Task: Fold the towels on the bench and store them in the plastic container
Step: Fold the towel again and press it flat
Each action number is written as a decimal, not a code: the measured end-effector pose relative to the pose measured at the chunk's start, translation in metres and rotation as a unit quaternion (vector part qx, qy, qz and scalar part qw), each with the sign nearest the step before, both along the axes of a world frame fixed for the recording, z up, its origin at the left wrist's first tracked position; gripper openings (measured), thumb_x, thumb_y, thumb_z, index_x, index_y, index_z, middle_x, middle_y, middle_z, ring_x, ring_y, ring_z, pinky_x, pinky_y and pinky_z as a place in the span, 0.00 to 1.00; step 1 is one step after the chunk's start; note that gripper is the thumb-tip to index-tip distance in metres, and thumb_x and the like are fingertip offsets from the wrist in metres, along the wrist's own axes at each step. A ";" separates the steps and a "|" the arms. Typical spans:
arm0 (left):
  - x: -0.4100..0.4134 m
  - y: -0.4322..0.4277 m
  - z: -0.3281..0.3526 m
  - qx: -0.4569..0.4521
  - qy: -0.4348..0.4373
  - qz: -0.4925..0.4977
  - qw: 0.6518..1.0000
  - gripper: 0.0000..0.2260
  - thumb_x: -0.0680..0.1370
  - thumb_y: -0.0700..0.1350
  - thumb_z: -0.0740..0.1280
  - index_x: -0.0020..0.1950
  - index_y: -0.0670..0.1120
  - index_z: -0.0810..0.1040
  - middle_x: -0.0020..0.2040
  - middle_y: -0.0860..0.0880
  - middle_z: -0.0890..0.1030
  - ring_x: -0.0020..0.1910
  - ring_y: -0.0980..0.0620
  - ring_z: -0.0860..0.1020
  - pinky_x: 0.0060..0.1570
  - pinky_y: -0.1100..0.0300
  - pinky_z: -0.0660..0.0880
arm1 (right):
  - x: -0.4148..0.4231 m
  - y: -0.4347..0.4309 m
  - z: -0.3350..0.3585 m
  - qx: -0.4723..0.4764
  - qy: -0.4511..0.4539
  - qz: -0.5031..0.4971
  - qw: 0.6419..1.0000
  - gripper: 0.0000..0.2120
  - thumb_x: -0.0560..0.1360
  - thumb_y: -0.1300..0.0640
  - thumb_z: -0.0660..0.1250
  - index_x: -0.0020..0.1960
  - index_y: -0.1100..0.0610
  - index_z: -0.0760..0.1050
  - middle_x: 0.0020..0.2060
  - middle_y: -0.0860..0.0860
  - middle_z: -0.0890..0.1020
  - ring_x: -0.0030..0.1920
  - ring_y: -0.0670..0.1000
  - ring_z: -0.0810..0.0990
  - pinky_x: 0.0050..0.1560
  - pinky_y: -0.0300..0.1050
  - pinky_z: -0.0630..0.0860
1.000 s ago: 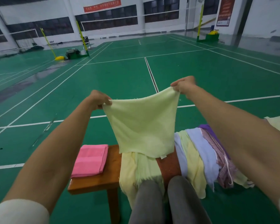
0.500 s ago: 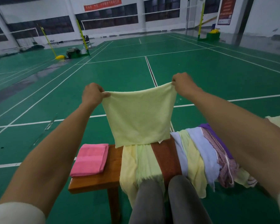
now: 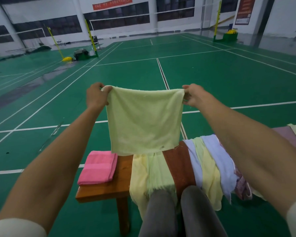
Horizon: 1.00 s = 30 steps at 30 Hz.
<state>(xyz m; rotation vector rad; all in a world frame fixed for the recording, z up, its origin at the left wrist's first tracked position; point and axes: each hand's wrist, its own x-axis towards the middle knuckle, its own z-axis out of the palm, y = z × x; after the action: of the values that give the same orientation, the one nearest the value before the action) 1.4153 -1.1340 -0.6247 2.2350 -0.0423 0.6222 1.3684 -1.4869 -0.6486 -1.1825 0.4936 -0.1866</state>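
1. While both arms reach forward at chest height, the left hand (image 3: 96, 96) pinches one top corner of a pale green towel (image 3: 143, 122) and the right hand (image 3: 194, 95) pinches the other; fingers on both are curled tight on the cloth, nothing released.
2. Towel hangs flat and spread between the hands, its bottom edge just above the bench (image 3: 109, 189), not touching it as far as I can tell.
3. Progress, my read: early. One pink towel (image 3: 98, 168) lies folded on the bench's left end, so that fold looks done.
4. Left to do: the held towel is not yet folded, and a row of unfolded towels (image 3: 195, 168) (yellow, green, rust, white, lilac, patterned) drapes over the bench to the right, some hanging off the front edge.
5. Plastic container: not in view, so nothing shows as stored.
6. Surface: wooden bench, glossy brown, one leg visible under the left end; the person's grey-clad knees (image 3: 178, 212) are against its front.
7. Room: indoor badminton hall, green court floor (image 3: 229, 74) with white lines, yellow net posts (image 3: 55, 41), white walls, dark windows, a red banner (image 3: 112, 4) high on the far wall.
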 end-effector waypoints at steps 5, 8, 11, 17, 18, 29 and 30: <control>0.006 0.013 -0.002 -0.074 0.006 0.010 0.997 0.12 0.71 0.52 0.78 0.36 0.47 0.80 0.31 0.44 0.81 0.29 0.46 0.79 0.40 0.50 0.81 | 0.005 0.004 -0.001 -0.040 -0.011 0.055 0.998 0.14 0.78 0.74 0.64 0.62 0.66 0.75 0.54 0.60 0.79 0.48 0.55 0.80 0.49 0.48 0.82; 0.006 0.019 -0.003 -0.096 0.013 0.002 0.995 0.13 0.70 0.50 0.79 0.39 0.42 0.82 0.29 0.44 0.80 0.25 0.49 0.75 0.33 0.56 0.77 | 0.011 0.003 -0.005 -0.402 0.028 0.052 0.914 0.16 0.74 0.71 0.71 0.60 0.63 0.82 0.57 0.57 0.83 0.53 0.55 0.82 0.57 0.47 0.81; 0.009 0.025 -0.006 -0.092 0.027 -0.028 0.995 0.12 0.70 0.47 0.81 0.40 0.40 0.82 0.30 0.44 0.80 0.23 0.53 0.76 0.31 0.60 0.77 | 0.011 0.004 -0.004 -0.608 0.009 0.077 0.790 0.12 0.75 0.68 0.68 0.57 0.61 0.84 0.52 0.57 0.84 0.50 0.55 0.81 0.49 0.44 0.75; 0.016 0.046 -0.016 -0.041 0.138 -0.120 0.982 0.10 0.76 0.36 0.75 0.54 0.31 0.82 0.45 0.35 0.83 0.30 0.52 0.82 0.45 0.57 0.84 | 0.013 0.003 0.004 -0.731 -0.006 0.065 0.679 0.12 0.76 0.69 0.61 0.45 0.63 0.83 0.40 0.61 0.82 0.42 0.61 0.81 0.43 0.48 0.74; 0.015 0.050 -0.017 -0.008 0.158 -0.130 0.979 0.10 0.77 0.35 0.74 0.54 0.30 0.82 0.44 0.36 0.84 0.31 0.52 0.83 0.46 0.57 0.84 | 0.014 0.003 0.005 -0.743 -0.010 0.059 0.667 0.12 0.76 0.70 0.60 0.46 0.63 0.83 0.41 0.62 0.82 0.42 0.62 0.81 0.42 0.48 0.74; 0.007 0.059 -0.010 0.166 0.093 -0.090 0.978 0.06 0.70 0.42 0.80 0.40 0.41 0.86 0.31 0.44 0.81 0.25 0.56 0.75 0.32 0.63 0.71 | 0.026 0.010 0.005 -0.625 -0.037 0.014 0.780 0.10 0.82 0.57 0.65 0.54 0.62 0.82 0.51 0.58 0.83 0.46 0.55 0.76 0.48 0.45 0.71; 0.008 0.062 -0.010 0.145 0.094 -0.089 0.981 0.07 0.69 0.42 0.80 0.40 0.41 0.85 0.31 0.45 0.81 0.27 0.54 0.75 0.33 0.62 0.71 | 0.025 0.010 0.007 -0.580 -0.029 0.005 0.814 0.10 0.82 0.57 0.65 0.54 0.62 0.82 0.50 0.57 0.83 0.46 0.54 0.77 0.48 0.47 0.75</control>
<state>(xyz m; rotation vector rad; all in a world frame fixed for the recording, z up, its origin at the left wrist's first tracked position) 1.4232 -1.0721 -0.6345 2.5268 -0.2493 0.3210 1.3935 -1.4771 -0.6418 -2.3723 0.2897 -0.5627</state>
